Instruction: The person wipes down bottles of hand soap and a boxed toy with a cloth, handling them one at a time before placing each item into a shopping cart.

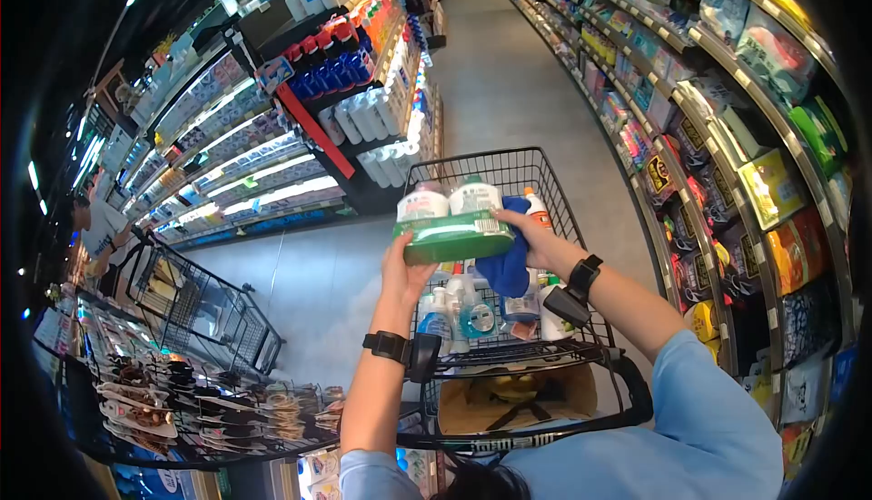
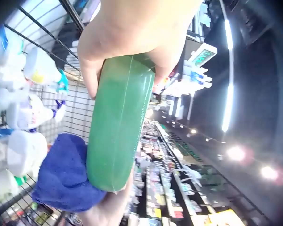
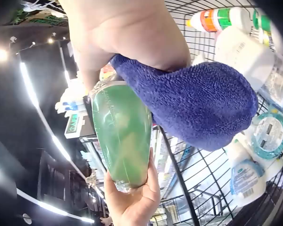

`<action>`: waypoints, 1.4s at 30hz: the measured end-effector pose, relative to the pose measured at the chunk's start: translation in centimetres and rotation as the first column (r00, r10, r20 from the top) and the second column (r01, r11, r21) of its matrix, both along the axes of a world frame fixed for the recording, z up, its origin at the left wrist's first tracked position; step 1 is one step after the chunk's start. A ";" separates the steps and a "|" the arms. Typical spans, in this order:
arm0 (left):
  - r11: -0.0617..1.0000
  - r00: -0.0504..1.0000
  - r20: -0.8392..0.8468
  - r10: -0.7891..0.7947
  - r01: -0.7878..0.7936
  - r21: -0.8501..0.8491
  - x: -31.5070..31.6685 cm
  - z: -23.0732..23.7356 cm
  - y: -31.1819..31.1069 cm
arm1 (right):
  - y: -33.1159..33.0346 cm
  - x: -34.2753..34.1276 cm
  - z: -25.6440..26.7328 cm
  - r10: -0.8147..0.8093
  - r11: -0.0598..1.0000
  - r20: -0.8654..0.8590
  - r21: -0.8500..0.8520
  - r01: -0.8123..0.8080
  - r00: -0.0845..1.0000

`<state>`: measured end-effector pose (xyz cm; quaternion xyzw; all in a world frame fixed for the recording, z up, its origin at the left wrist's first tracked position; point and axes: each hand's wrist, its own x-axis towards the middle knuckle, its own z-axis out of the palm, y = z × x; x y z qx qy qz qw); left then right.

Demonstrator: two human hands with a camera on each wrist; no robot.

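Sleeve (image 1: 713, 386) closest; our left hand (image 1: 402, 270) and right hand (image 1: 540, 237) grip pack (image 1: 457, 235); cloth (image 1: 501, 271) bunched under right could slide, dropping pack into our cart (image 1: 509, 168) below.

The blue cloth (image 3: 193, 103) hides part of the right hand (image 3: 127, 35), cropped at twelve o'clock in its wrist view. In the head view, six-o'clock bottle labels (image 1: 434, 324) are too small to read.

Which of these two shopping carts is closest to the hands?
The cart below the left hand, right hand and green pack; the other cart stands farther off to the left.
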<state>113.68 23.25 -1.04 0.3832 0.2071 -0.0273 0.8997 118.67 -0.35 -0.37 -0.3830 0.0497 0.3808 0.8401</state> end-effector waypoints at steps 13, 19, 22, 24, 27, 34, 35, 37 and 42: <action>0.930 0.922 -0.379 -0.082 0.207 0.303 -2.2 -10.2 2.4 | 2.9 -0.1 -11.0 -0.255 0.865 0.170 -0.399 0.303 0.952; 0.897 0.935 -0.338 -0.109 0.239 0.372 -2.5 -11.4 1.7 | 2.9 -0.3 -11.2 -0.307 0.789 0.363 -0.421 0.448 0.880; 0.842 0.887 -0.443 -0.132 0.336 0.422 -2.8 -11.2 1.7 | 2.5 0.0 -12.8 -0.270 0.754 0.454 -0.450 0.480 0.849; 0.832 0.879 -0.441 -0.184 0.378 0.407 -2.5 -11.9 2.3 | 2.0 0.4 -14.0 -0.250 0.756 0.453 -0.461 0.465 0.856; 0.837 0.889 -0.436 -0.139 0.341 0.429 -2.5 -11.0 1.7 | 1.6 1.1 -13.9 -0.176 0.715 0.472 -0.541 0.442 0.864; 0.837 0.812 -0.559 -0.167 0.417 0.355 -1.4 -1.7 0.8 | 2.0 3.7 -8.8 -0.471 0.735 0.354 -0.350 0.581 0.808; 0.837 0.815 -0.506 -0.282 0.467 0.285 -1.1 -0.7 1.2 | 1.9 3.2 -5.2 -0.460 0.809 0.274 -0.263 0.526 0.845; 0.832 0.812 -0.445 -0.378 0.509 0.222 -1.8 2.1 1.1 | 2.1 2.5 -1.6 -0.381 0.875 0.216 -0.229 0.427 0.899; 0.236 0.971 0.171 -0.166 -0.129 0.963 -6.2 11.3 -3.3 | 4.6 -1.6 6.6 -0.141 0.989 0.260 0.000 0.146 0.955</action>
